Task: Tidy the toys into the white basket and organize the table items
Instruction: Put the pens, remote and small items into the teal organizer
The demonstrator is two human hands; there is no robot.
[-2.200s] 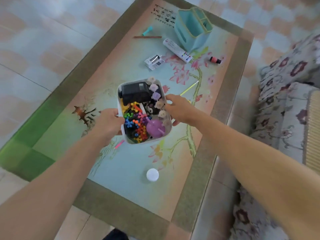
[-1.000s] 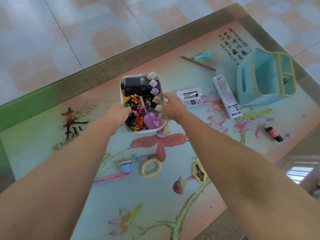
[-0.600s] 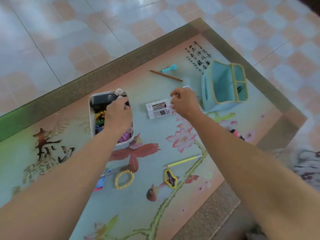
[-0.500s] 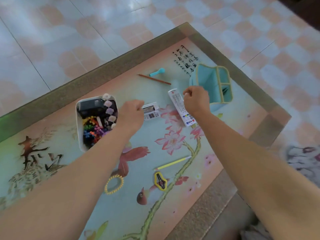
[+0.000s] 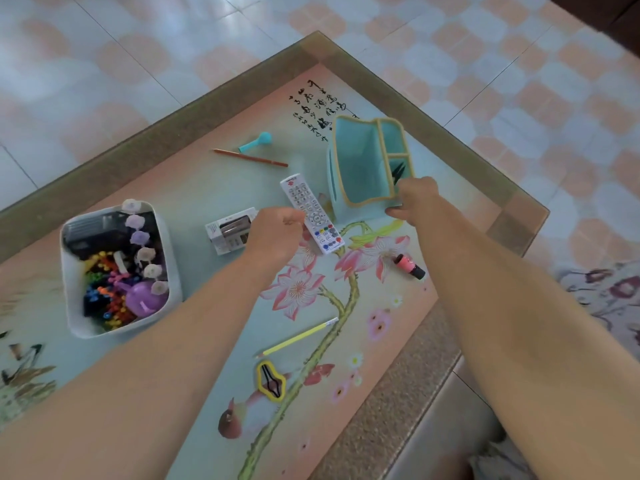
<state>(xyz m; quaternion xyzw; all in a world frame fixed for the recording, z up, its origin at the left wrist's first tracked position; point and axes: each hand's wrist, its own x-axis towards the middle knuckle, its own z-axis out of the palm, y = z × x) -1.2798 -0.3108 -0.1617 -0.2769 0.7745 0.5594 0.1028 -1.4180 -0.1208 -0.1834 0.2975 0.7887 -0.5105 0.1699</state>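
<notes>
Nearest me, beneath my forearms, a yellow clip and a yellow pencil lie loose on the table, not yet put away. Well to the left of my left hand sits the white basket, already packed with the toys, so that half of the job looks done. My left hand hovers with fingers curled, holding nothing I can see, between a small white box and the white remote. A red marker lies below my right hand, which grips the near rim of the teal organizer. Beyond my left hand lie a brown pencil and a teal scoop-like piece. I judge the loose stationery, remote and box are what remains to sort, likely into the organizer.
</notes>
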